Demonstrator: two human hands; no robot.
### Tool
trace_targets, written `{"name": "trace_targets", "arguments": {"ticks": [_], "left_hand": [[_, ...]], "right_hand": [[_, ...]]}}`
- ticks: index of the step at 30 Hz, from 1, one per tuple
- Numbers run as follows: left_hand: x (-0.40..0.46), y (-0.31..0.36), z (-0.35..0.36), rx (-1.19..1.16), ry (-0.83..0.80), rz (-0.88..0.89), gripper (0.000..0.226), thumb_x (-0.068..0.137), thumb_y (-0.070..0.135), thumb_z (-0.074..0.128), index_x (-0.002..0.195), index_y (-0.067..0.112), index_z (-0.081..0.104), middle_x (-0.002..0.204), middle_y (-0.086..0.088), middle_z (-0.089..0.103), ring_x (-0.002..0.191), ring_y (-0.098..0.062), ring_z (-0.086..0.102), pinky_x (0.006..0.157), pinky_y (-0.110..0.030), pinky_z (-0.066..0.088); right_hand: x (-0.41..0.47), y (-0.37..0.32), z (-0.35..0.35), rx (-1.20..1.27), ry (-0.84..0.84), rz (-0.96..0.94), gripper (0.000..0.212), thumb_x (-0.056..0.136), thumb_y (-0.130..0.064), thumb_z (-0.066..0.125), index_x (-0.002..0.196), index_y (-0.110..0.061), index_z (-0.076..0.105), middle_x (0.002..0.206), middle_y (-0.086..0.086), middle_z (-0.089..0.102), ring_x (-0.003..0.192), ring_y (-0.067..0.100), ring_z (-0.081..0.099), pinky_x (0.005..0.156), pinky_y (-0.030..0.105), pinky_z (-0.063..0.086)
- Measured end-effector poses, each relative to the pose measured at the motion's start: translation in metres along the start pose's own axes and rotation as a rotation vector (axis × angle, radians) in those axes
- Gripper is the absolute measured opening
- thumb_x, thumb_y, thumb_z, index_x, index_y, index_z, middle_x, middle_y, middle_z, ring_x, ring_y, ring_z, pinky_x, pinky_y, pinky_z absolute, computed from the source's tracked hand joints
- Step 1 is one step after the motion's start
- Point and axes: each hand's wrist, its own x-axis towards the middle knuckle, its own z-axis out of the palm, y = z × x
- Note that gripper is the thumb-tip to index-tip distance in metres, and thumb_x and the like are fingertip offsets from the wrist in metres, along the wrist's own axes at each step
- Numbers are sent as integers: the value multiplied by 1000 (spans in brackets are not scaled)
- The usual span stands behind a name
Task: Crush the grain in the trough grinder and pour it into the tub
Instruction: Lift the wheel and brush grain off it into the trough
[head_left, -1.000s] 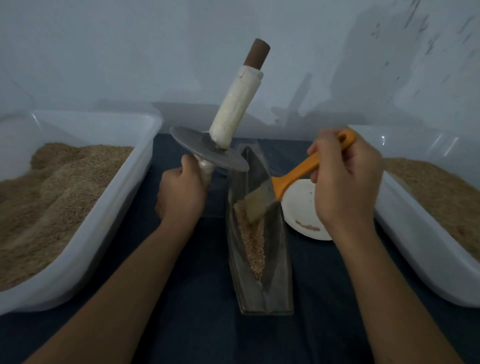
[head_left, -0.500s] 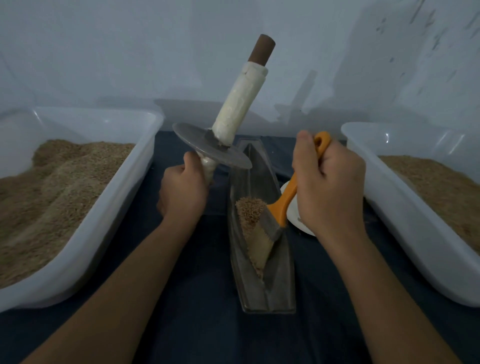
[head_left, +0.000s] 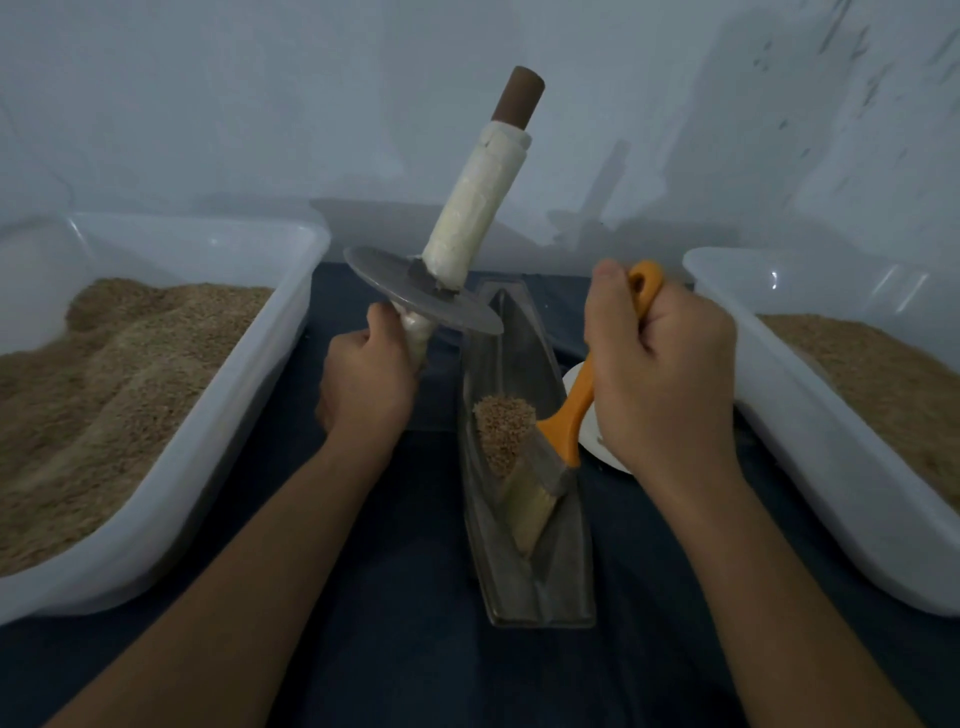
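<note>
Head view: the trough grinder (head_left: 524, 519) lies lengthwise on the dark cloth (head_left: 415, 649) between the person's forearms, its narrow end pointing away; a small heap of grain (head_left: 503, 431) sits in its groove about midway along. The right hand (head_left: 660, 364) is curled tight round the orange handle of a brush (head_left: 545, 467), whose bristles are pressed into the groove just nearer the person than the heap; the brush is held steeply, likely so that the bristles reach the bottom of the V and gather the grain into one pile. The left hand (head_left: 369, 384) grips the lower stub of the grinding wheel (head_left: 423, 301), fingers wrapped round it; the disc is lifted clear of the trough and tilted, the long wrapped handle pointing up and away, probably to keep it out of the brush's path. A white tub (head_left: 156, 519) stands to the left, well filled with grain; a second tub (head_left: 831, 493) stands to the right, also holding grain; a small white dish (head_left: 587, 415) lies beside the trough, partly hidden behind the right hand. Judging by this, the grain is being collected for crushing or for pouring; which cannot be told.
</note>
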Motion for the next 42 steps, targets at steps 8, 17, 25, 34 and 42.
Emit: {"name": "trace_targets", "arguments": {"ticks": [8, 17, 25, 34, 42], "left_hand": [[0, -1, -1, 19, -6, 7, 69, 72, 68, 32, 69, 8, 67, 68, -15, 70, 67, -30, 62, 85, -62, 56], [2, -1, 1, 55, 18, -3, 75, 71, 70, 30, 73, 9, 72, 68, -12, 71, 77, -39, 70, 84, -58, 56], [2, -1, -1, 55, 19, 4, 78, 71, 70, 29, 82, 6, 72, 77, -16, 73, 80, -38, 70, 85, -57, 56], [4, -3, -1, 81, 6, 31, 76, 74, 69, 28, 75, 7, 73, 74, -13, 73, 77, -37, 69, 85, -57, 56], [7, -8, 0, 113, 45, 81, 69, 85, 63, 30, 68, 5, 62, 73, -16, 70, 73, -35, 68, 78, -44, 54]], "right_hand": [[1, 3, -4, -10, 168, -41, 52, 106, -24, 48, 60, -2, 39, 49, 12, 40, 42, 23, 37, 41, 34, 31], [-3, 13, 8, -18, 79, 13, 53, 106, -24, 51, 56, -20, 33, 48, 1, 35, 41, 15, 34, 39, 25, 28], [-3, 9, 3, 46, 193, -99, 52, 105, -23, 48, 58, -7, 37, 47, 5, 36, 42, 23, 37, 41, 32, 30], [-5, 21, 7, -76, 188, -120, 50, 107, -20, 48, 60, -5, 40, 48, 4, 37, 42, 22, 37, 42, 38, 31], [16, 18, -10, 22, 359, -58, 49, 108, -29, 48, 69, 2, 51, 54, 4, 48, 47, 20, 45, 46, 24, 34]]}}
